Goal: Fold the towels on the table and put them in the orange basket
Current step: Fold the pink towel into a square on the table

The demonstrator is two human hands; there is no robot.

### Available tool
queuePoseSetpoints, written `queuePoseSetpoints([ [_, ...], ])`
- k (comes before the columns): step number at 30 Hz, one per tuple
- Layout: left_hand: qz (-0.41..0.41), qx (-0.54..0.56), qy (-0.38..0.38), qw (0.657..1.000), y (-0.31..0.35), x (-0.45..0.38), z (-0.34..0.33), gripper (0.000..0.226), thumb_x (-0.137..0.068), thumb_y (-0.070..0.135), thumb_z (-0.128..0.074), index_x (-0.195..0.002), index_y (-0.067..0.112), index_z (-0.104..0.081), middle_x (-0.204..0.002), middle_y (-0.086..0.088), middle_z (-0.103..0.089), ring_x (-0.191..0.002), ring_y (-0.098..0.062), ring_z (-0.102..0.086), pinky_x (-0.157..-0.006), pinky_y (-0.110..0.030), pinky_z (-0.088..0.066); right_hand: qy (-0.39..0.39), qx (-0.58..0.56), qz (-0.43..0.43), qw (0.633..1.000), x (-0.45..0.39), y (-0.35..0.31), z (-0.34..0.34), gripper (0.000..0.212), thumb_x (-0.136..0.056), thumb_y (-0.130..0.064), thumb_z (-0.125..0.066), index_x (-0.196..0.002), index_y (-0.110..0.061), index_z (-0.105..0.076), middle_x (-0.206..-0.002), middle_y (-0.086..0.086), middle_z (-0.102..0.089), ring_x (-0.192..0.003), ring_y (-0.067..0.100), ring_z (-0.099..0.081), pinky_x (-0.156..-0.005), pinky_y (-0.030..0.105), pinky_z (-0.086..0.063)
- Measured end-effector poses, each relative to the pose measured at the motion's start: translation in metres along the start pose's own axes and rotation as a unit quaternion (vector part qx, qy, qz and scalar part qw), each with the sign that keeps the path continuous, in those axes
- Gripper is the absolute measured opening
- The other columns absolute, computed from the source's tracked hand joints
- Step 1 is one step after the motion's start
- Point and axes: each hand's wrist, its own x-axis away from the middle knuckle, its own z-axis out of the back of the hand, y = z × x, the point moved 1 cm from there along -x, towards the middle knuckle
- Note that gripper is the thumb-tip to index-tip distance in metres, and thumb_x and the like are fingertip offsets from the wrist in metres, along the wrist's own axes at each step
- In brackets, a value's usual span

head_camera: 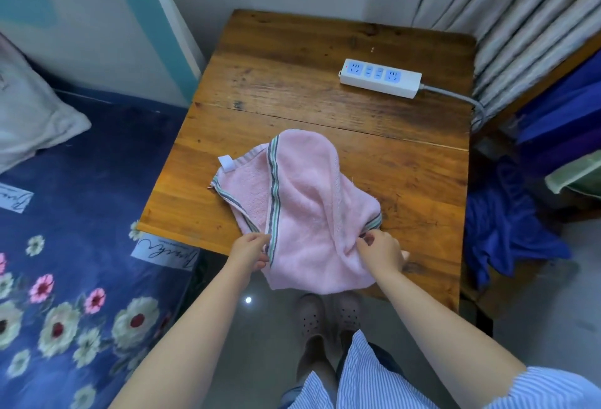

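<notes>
At the near edge of the table [292, 83], a pink towel [302, 200] lies bunched, its lower part hanging over the edge toward the floor. The left hand [248, 250] pinches the striped hem at the towel's near left side; the right hand [382, 250] pinches a fold of cloth at its near right, just below a striped corner. Both hands sit right at the table's front edge. A white tag [226, 163] juts from the towel's far left corner. Behind the towel the wood is bare up to a power strip [380, 77] near the far right, well apart from the cloth, its cord running off the right edge. A bed [81, 213] touches the table's left side; curtains [520, 18] and blue cloth [500, 223] crowd the right. No basket shows.
</notes>
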Motion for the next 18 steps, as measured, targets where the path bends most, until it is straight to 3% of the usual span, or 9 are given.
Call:
queuePoseSetpoints([
  [2, -0.001, 0.007, 0.006, 1.000, 0.000, 0.003, 0.003, 0.007, -0.094, 0.011, -0.049, -0.091, 0.008, -0.054, -0.069, -0.006, -0.045, -0.057, -0.016, -0.040, -0.058, -0.023, -0.038, -0.009, 0.010, -0.013, 1.000, -0.001, -0.001, -0.002, 0.029, -0.090, -0.040, -0.046, -0.101, -0.017, -0.060, -0.108, 0.005, -0.059, -0.106, 0.026, -0.051, -0.091, 0.036, -0.033],
  [6, -0.020, -0.037, 0.018, 0.999, -0.006, 0.007, 0.010, 0.030, -0.094, 0.003, -0.047, -0.066, 0.015, -0.048, -0.069, -0.006, -0.048, -0.060, -0.016, -0.042, -0.057, -0.022, -0.037, -0.008, -0.025, -0.063, 0.998, 0.000, -0.001, -0.008, 0.036, -0.087, -0.046, -0.049, -0.103, -0.016, -0.058, -0.108, 0.009, -0.059, -0.105, 0.029, -0.053, -0.093, 0.041, -0.037],
  [11, -0.028, -0.067, 0.015, 0.997, -0.006, 0.011, 0.012, 0.025, -0.094, 0.007, -0.047, -0.070, 0.014, -0.051, -0.072, -0.005, -0.051, -0.063, -0.015, -0.044, -0.058, -0.022, -0.036, -0.008, -0.122, -0.070, 0.990, 0.000, -0.005, -0.010, 0.017, -0.089, -0.034, -0.049, -0.084, -0.020, -0.057, -0.098, 0.007, -0.058, -0.089, 0.026, -0.049, -0.093, 0.040, -0.036],
  [14, -0.035, -0.079, 0.023, 0.996, -0.005, 0.012, 0.013, 0.024, -0.093, 0.008, -0.049, -0.071, 0.016, -0.053, -0.073, -0.004, -0.052, -0.066, -0.015, -0.046, -0.059, -0.022, -0.038, -0.012, -0.240, -0.112, 0.964, -0.003, -0.008, -0.009, 0.022, -0.089, -0.024, -0.050, -0.070, -0.019, -0.059, -0.085, 0.004, -0.059, -0.093, 0.031, -0.055, -0.098, 0.046, -0.040],
  [16, -0.039, -0.085, 0.035, 0.995, -0.005, 0.011, 0.015, 0.025, -0.092, 0.008, -0.050, -0.068, 0.017, -0.054, -0.072, -0.003, -0.053, -0.070, -0.018, -0.047, -0.059, -0.023, -0.038, -0.005, -0.293, -0.131, 0.947, -0.003, -0.009, -0.006, 0.029, -0.087, -0.019, -0.050, -0.059, -0.020, -0.056, -0.074, 0.004, -0.059, -0.086, 0.031, -0.056, -0.093, 0.043, -0.045],
  [18, -0.046, -0.083, 0.049, 0.994, -0.006, 0.011, 0.017, 0.026, -0.091, 0.008, -0.051, -0.067, 0.015, -0.054, -0.070, -0.005, -0.053, -0.071, -0.019, -0.046, -0.058, -0.024, -0.037, 0.005, -0.328, -0.124, 0.936, -0.004, -0.008, 0.001, 0.024, -0.088, -0.012, -0.046, -0.065, -0.013, -0.054, -0.075, 0.008, -0.055, -0.080, 0.027, -0.050, -0.077, 0.034, -0.044],
])
